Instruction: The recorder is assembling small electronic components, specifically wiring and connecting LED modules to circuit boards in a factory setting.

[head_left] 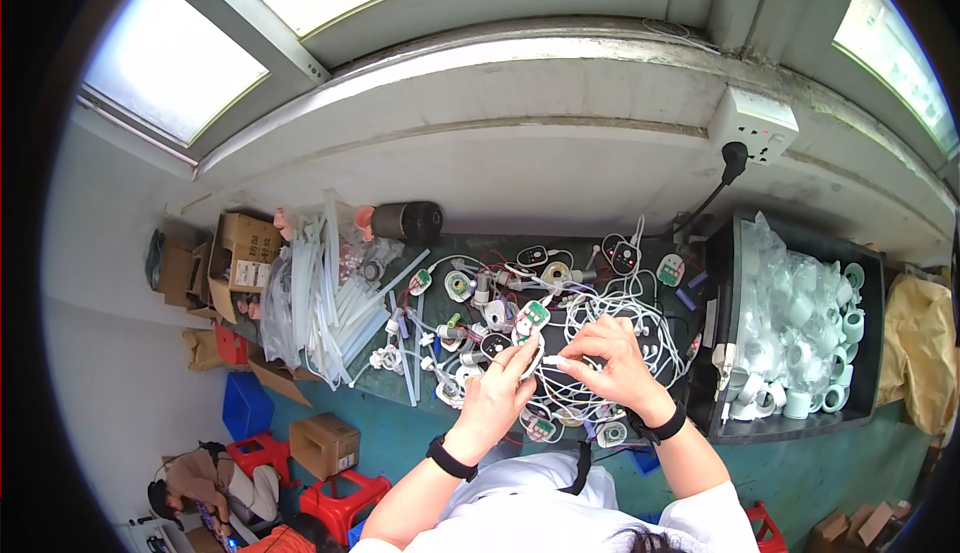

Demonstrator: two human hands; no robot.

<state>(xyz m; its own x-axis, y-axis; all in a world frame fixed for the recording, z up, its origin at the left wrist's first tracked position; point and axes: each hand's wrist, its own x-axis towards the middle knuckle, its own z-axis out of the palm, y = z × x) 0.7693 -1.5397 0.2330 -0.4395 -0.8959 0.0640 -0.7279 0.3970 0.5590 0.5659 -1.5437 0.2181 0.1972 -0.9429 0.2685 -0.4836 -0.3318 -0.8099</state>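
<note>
My left hand is closed around a small white plastic housing with a green circuit board on it, held up over the middle of the bench. Close beside it, to the right, the thumb and fingers of my right hand pinch a white cable end. A tangle of white cables lies beneath and to the right of my right hand. Around my left hand are more white housings, thin wires and small parts, such as a round unit and a black controller.
Clear tubes in plastic bags pile up on the left, beside cardboard boxes. A black crate of white pipe-like fittings stands at the right. A wall socket holds a black plug. Red stools and a seated person are at lower left.
</note>
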